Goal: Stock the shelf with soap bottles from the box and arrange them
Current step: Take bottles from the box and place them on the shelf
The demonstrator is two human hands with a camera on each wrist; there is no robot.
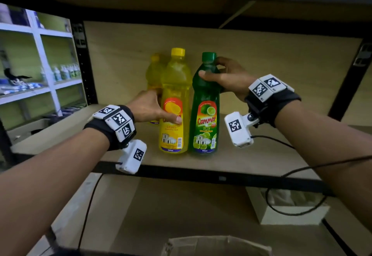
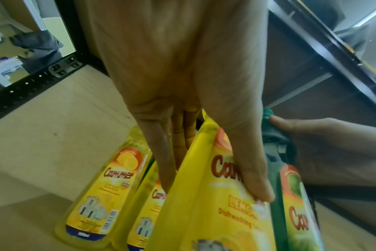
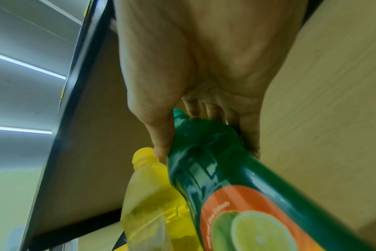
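Note:
A yellow lemon soap bottle point(image 1: 175, 86) and a green lime soap bottle point(image 1: 204, 105) stand upright, side by side, near the front of the wooden shelf board point(image 1: 261, 155). My left hand point(image 1: 159, 111) grips the yellow bottle point(image 2: 204, 220) at its middle, thumb across the label and fingers behind it. My right hand point(image 1: 211, 67) grips the green bottle point(image 3: 215, 161) at its neck, just under the cap. Behind the front yellow bottle stand more yellow bottles point(image 2: 101, 195), one of them point(image 1: 154, 70) partly hidden in the head view.
A black upright post point(image 1: 82, 64) bounds the shelf bay on the left, another on the right. The board right of the green bottle is bare. A white box point(image 1: 287, 209) sits on the lower shelf, and a cardboard box point(image 1: 217, 245) is at the bottom edge. A black cable point(image 1: 281, 175) hangs from my right wrist.

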